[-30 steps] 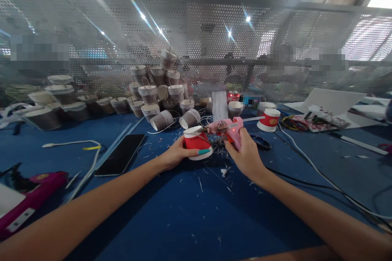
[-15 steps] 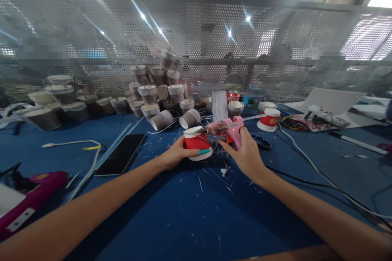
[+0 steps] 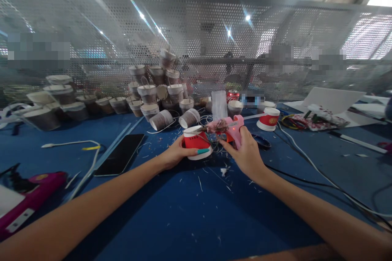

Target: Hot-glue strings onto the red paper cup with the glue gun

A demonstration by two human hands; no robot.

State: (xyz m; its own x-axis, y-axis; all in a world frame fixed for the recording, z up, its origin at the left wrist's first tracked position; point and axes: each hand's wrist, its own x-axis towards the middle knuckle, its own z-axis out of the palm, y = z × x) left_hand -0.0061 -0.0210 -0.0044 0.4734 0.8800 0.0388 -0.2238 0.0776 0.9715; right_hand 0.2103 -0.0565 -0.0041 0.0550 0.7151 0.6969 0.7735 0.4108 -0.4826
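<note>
Right hand (image 3: 247, 153), fingertip (image 3: 226, 145) farther forward than before, pink glue gun (image 3: 235, 130) still in grip; left hand (image 3: 174, 154) around red cup (image 3: 195, 142).

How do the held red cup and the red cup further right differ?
The held cup is in the left hand; the right cup stands unheld. The held cup shows a row of dark marks, the right cup a gold emblem. Both are red with white bands above and below.
</note>
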